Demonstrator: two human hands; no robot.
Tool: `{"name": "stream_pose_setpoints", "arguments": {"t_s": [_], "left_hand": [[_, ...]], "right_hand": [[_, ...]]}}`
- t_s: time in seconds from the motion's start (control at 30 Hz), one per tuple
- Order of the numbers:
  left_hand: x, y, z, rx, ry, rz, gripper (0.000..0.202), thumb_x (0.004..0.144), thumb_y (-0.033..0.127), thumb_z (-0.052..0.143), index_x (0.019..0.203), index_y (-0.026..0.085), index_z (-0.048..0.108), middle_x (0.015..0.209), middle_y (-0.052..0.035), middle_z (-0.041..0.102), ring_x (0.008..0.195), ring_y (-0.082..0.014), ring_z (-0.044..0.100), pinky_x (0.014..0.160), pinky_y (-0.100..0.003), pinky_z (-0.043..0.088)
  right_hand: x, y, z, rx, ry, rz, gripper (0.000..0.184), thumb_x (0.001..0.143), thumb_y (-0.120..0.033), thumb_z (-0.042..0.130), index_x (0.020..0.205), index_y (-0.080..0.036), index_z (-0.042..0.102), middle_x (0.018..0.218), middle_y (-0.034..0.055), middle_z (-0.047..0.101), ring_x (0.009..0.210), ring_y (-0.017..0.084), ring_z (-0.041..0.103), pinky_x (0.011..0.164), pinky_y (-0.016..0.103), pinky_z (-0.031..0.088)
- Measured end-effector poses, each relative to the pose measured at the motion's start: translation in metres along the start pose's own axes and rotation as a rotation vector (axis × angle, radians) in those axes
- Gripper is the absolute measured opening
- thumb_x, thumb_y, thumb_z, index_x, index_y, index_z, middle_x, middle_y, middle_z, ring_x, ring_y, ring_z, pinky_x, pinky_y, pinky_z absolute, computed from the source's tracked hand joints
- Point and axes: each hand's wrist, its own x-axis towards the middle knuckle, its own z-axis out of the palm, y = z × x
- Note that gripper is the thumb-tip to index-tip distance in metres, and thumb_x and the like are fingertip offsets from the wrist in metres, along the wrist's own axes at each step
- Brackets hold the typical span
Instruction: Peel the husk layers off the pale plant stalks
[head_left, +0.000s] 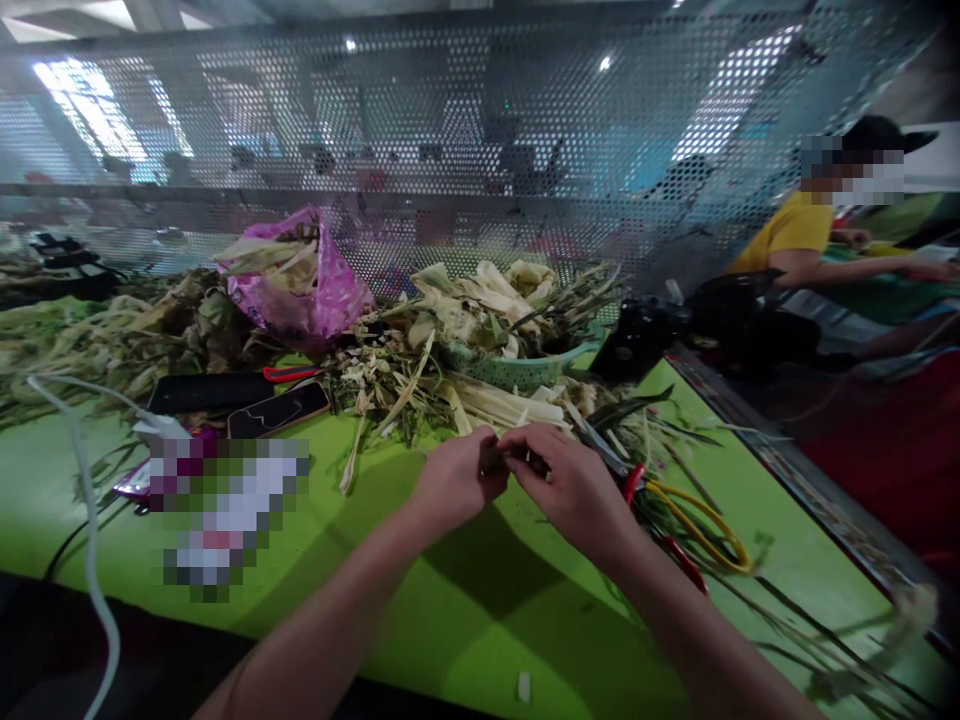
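My left hand (457,478) and my right hand (574,490) meet over the green table (465,620), fingers pinched together on a small piece of plant stalk (501,455) between them. Just beyond the hands lie pale peeled stalks (502,405) and green leaf trimmings. Red-handled scissors (634,480) and a yellow-handled tool (705,525) lie right beside my right wrist.
A green basket (517,370) of husks stands behind the hands. A pink plastic bag (307,285) sits at back left amid heaped trimmings. Two phones (277,408) and a white cable (90,520) lie at left. A perforated metal screen (480,150) backs the table. A person in yellow (802,235) sits at right.
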Motion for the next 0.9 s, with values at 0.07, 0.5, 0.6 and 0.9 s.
{"name": "stream_pose_setpoints", "arguments": {"t_s": [0.07, 0.5, 0.6, 0.9], "left_hand": [[0.000, 0.001, -0.001, 0.001, -0.006, 0.007, 0.007, 0.073, 0.020, 0.054, 0.077, 0.020, 0.049, 0.069, -0.0007, 0.054, 0.061, -0.0136, 0.044, 0.056, -0.025, 0.023], [0.002, 0.003, -0.004, 0.032, -0.032, -0.040, 0.007, 0.070, 0.020, 0.055, 0.074, 0.019, 0.049, 0.068, 0.0010, 0.055, 0.060, -0.0121, 0.044, 0.053, -0.024, 0.022], [0.002, 0.004, -0.004, 0.055, -0.033, -0.042, 0.007, 0.071, 0.021, 0.054, 0.074, 0.019, 0.049, 0.067, 0.0009, 0.055, 0.059, -0.0119, 0.043, 0.053, -0.024, 0.022], [0.000, 0.001, -0.003, -0.001, -0.055, 0.022, 0.012, 0.065, 0.018, 0.058, 0.072, 0.019, 0.049, 0.065, 0.0027, 0.051, 0.059, -0.0110, 0.041, 0.054, -0.023, 0.025]], "right_hand": [[0.000, -0.001, 0.000, -0.019, -0.034, -0.006, 0.015, 0.082, -0.014, 0.051, 0.089, -0.021, 0.062, 0.088, 0.0047, 0.066, 0.080, 0.019, 0.060, 0.071, 0.030, 0.044], [0.000, 0.000, -0.008, 0.206, -0.120, 0.079, 0.014, 0.087, -0.023, 0.053, 0.096, -0.021, 0.064, 0.088, 0.0031, 0.068, 0.077, 0.017, 0.062, 0.070, 0.028, 0.046], [0.000, 0.001, -0.008, 0.188, -0.098, 0.110, 0.012, 0.086, -0.025, 0.056, 0.095, -0.021, 0.062, 0.083, 0.0017, 0.068, 0.071, 0.015, 0.060, 0.065, 0.026, 0.045], [-0.003, -0.003, 0.003, -0.107, -0.082, -0.042, 0.014, 0.085, -0.014, 0.053, 0.087, -0.017, 0.066, 0.085, 0.0055, 0.064, 0.078, 0.018, 0.059, 0.070, 0.029, 0.045]]}}
